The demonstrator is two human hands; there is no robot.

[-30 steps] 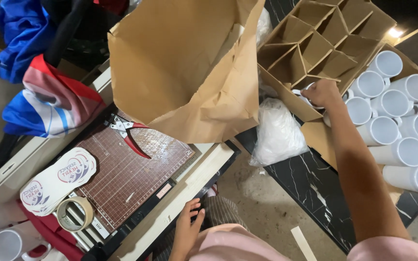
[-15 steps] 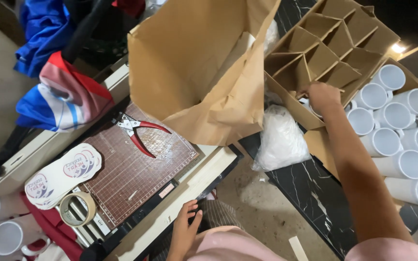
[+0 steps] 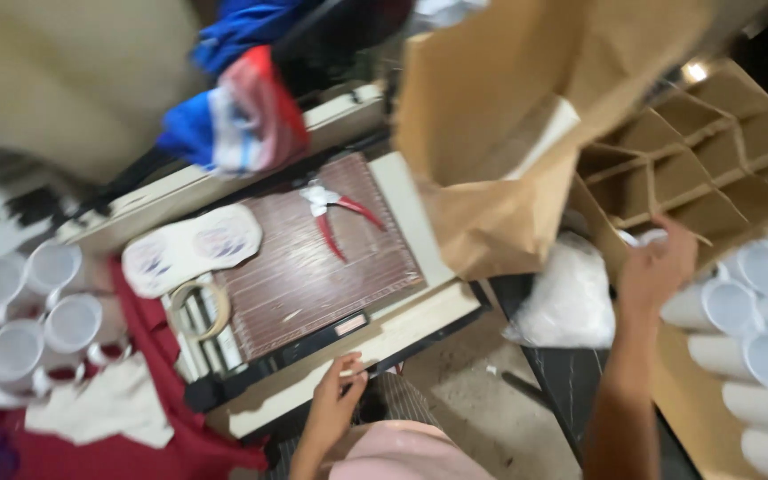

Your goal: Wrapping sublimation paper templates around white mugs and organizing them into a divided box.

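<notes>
At the far left edge of the worktop a cluster of white mugs [image 3: 20,329] lies mouth-up on a red cloth [image 3: 162,427], likely parked there to keep them together and off the bare surface. A white rag [image 3: 104,409] lies crumpled on the same cloth. Just right of the mugs sit two pale rounded printed cut-outs [image 3: 193,249] with faint blue and red marks, blurred, and below them a roll of tape [image 3: 197,307] lies flat.

The middle of the worktop carries a brown gridded cutting mat [image 3: 313,267], with red-handled pliers [image 3: 335,218] lying on it near its back edge, within easy reach. A blue, white and red cloth [image 3: 233,116] hangs over the back edge.

The left hand [image 3: 335,404] rests at the front edge of the worktop, fingers loosely curled and holding nothing, seemingly steadying the body.

Right of the mat a big brown paper bag [image 3: 508,133] stands open. On the dark floor beside it lies a clear plastic bag [image 3: 566,298].

The right hand [image 3: 660,267] reaches to the near edge of a cardboard box with dividers [image 3: 713,160], fingers bent around something small and white; what it is I cannot tell. More white mugs in the box [image 3: 757,329] lie in rows at the right, the dividers keeping them apart.
</notes>
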